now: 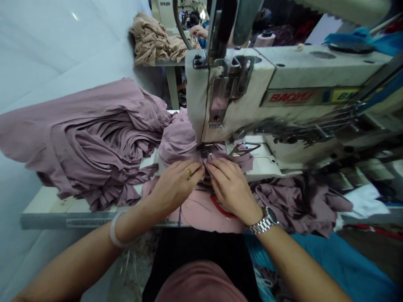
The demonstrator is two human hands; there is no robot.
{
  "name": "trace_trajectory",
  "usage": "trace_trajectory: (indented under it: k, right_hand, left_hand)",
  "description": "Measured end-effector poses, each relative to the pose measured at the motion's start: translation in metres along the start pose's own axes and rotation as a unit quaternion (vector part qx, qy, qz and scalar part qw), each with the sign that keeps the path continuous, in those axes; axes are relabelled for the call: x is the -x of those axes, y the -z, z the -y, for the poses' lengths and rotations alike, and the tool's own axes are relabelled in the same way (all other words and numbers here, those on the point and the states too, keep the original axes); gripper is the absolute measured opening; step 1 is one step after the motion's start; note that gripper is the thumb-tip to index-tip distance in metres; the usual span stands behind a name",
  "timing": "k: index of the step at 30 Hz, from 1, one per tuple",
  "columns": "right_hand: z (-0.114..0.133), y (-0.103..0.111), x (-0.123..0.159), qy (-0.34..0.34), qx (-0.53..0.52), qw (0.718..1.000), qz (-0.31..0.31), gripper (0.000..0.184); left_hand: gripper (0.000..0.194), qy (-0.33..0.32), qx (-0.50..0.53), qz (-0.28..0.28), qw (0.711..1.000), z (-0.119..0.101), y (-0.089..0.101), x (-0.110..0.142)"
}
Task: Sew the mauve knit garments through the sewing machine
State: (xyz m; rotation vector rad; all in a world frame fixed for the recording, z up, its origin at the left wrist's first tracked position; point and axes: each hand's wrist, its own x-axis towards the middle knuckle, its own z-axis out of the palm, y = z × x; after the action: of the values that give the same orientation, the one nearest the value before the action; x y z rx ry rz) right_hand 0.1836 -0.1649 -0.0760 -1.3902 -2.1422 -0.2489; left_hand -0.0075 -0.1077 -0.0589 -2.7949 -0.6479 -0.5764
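Observation:
My left hand [174, 186] and my right hand [231, 188] meet just in front of the presser foot [206, 152] of a cream BAOYU industrial sewing machine [283, 71]. Their fingertips pinch folds of mauve knit fabric [176, 142] together beneath the needle area. Paler pink fabric [201, 209] lies under my wrists, with a red cord or band [220, 207] partly hidden beneath my right hand. Steel scissors [244, 149] rest on the machine bed to the right of my right hand. A large stack of pleated mauve fabric [94, 138] lies left of my left hand.
More dark mauve fabric [299, 205] lies right of the machine. A white sewing table edge [88, 220] with a ruler strip runs along the front. Behind, beige fabric [154, 40] sits on a shelf, and a co-worker's hand [198, 30] works at another machine [189, 16].

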Motion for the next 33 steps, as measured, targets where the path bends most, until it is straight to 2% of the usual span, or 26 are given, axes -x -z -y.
trace_trajectory:
  k: [4,11,18,25,33]
  right_hand:
    - [0.0,0.0,0.001,-0.007,-0.034,0.999,-0.03,0.023]
    - [-0.001,0.0,-0.008,-0.029,-0.033,0.999,0.012,0.025]
    - [-0.008,-0.003,-0.014,-0.048,-0.044,0.998,0.021,0.027]
    - [-0.018,-0.003,-0.015,-0.031,-0.06,0.997,0.028,0.029]
    - [-0.016,0.0,-0.013,-0.005,0.009,0.999,0.037,0.032]
  left_hand:
    - [0.021,-0.008,0.02,-0.007,1.0,0.003,0.0,0.002]
    - [0.023,0.022,0.034,-0.007,0.999,0.003,-0.003,-0.005]
    - [0.03,0.029,0.048,-0.014,0.998,0.009,-0.008,-0.008]
    - [0.033,0.029,0.059,-0.016,0.998,0.014,-0.01,-0.006]
    - [0.034,0.043,0.055,0.001,0.998,0.011,-0.01,-0.006]
